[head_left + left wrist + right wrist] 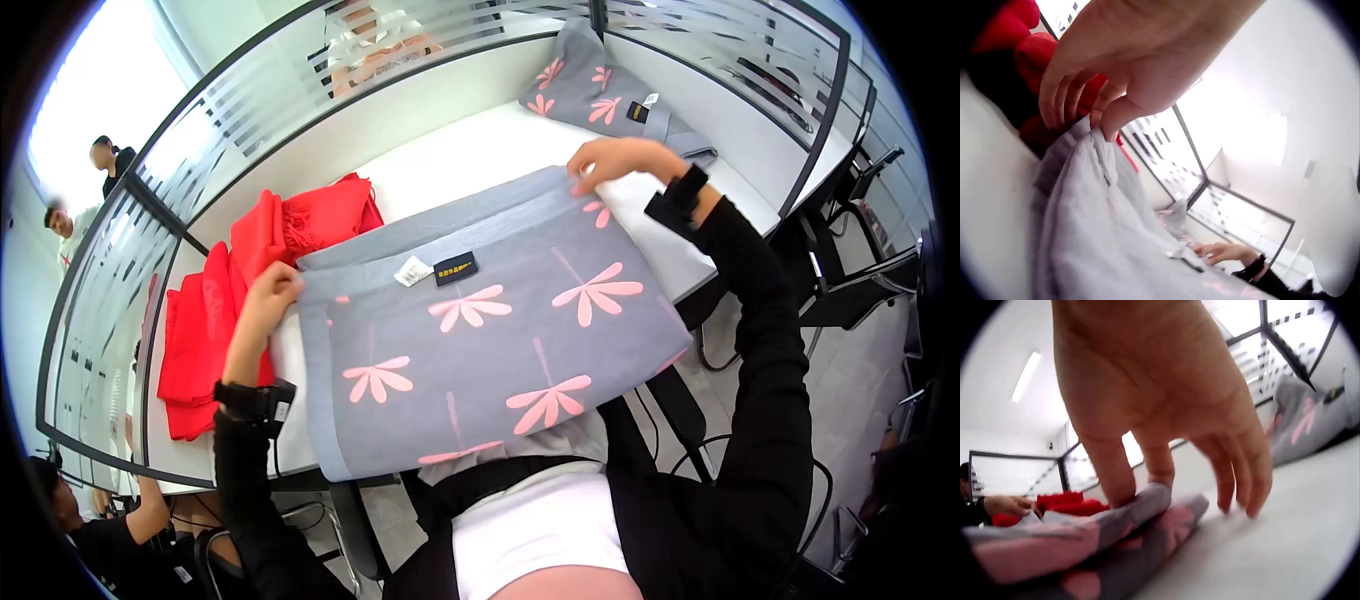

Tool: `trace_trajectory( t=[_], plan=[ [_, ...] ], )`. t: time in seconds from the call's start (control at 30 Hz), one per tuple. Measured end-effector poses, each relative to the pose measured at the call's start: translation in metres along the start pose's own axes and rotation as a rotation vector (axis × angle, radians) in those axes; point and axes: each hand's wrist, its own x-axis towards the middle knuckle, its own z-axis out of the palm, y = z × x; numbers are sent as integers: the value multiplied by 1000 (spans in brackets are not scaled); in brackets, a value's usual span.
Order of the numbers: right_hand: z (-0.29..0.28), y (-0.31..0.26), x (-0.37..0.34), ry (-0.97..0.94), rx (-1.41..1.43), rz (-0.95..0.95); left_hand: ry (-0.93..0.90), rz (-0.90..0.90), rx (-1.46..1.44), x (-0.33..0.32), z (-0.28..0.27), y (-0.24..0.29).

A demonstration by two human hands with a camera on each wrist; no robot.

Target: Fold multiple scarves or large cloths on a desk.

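Note:
A grey cloth [480,340] with pink flower shapes, a dark label [456,268] and a white tag [412,270] lies folded on the white table, its near part over the front edge. My left hand [268,305] pinches its far left corner; in the left wrist view, thumb and forefinger of the left hand [1129,69] hold the layered edge. At the far right corner is my right hand [622,162]. In the right wrist view, thumb and a finger of the right hand [1166,394] pinch the folded edge, other fingers reaching down beside it.
Red folded cloths [215,320] lie at the left of the table [460,150]. Another grey flowered cloth [600,95] rests at the back right corner. Partition panels with dark frames surround the back. Black chairs [850,255] stand at the right; people are at the left and behind.

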Motion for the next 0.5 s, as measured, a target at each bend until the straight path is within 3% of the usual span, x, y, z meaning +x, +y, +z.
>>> trace_trajectory(
  t=[0.07,0.13,0.23,0.3,0.43,0.5],
  plan=[
    [9,7,13,14,-132,-62,25,16,129,6,4,-13],
    [4,1,12,-34,-4,-8,48,28,158,6,8,-19],
    [1,-12,4,-91,124,103,-80,-72,57,1,1,-8],
    [1,-5,5,-84,132,121,-157,-41,42,-8,5,11],
    [-3,5,1,-104,165,-40,-294,-89,-36,-14,10,23],
    [-6,11,4,-177,223,21,-300,-63,-101,-11,9,8]
  ],
)
